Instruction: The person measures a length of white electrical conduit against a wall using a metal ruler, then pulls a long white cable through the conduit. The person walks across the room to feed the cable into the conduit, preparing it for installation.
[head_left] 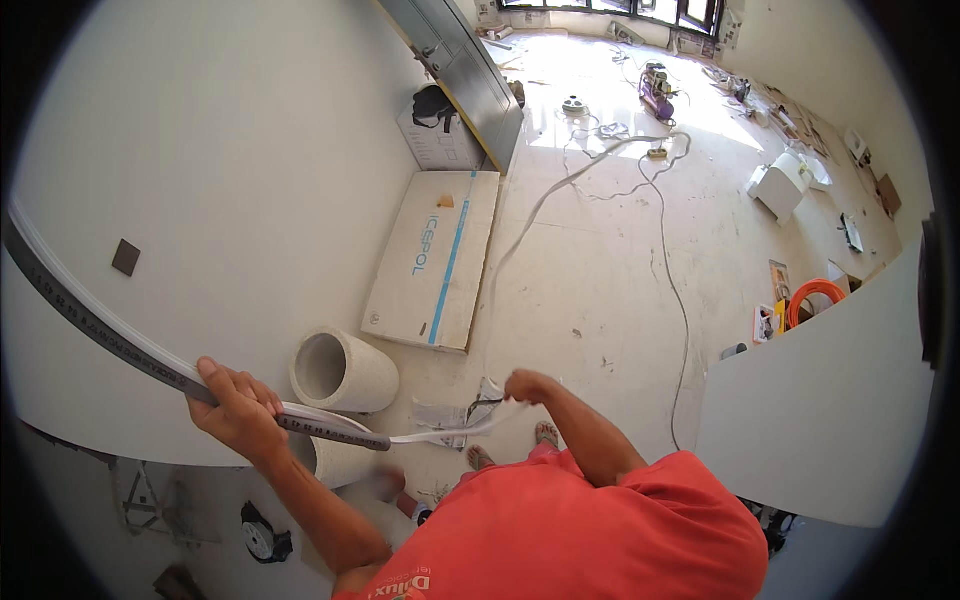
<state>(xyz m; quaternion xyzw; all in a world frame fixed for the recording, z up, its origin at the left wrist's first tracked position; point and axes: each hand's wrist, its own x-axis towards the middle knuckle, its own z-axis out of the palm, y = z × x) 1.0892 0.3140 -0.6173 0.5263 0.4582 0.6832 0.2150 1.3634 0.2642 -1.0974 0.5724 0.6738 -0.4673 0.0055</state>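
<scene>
My left hand (238,408) is raised at the left, fingers wrapped round a long dark grey tube (340,429) with pale printing. The tube bends up along the wall to the left rim, with a white strip (160,352) beside it. From its near end a white strip (430,437) runs right towards my right hand (530,388), which is closed on it in front of my body; the fingers are partly hidden and slightly blurred. Just below and left of that hand is a thin dark object (484,405) of unclear kind, over a printed paper sheet (440,414) on the floor.
Two pale cylinders, one hollow end up front (345,370), stand by the left wall near a long flat carton (430,262). A white hose (540,205) and grey cable (672,270) trail across the floor. A white panel (800,420) edges the right; an orange coil (815,300) lies behind it.
</scene>
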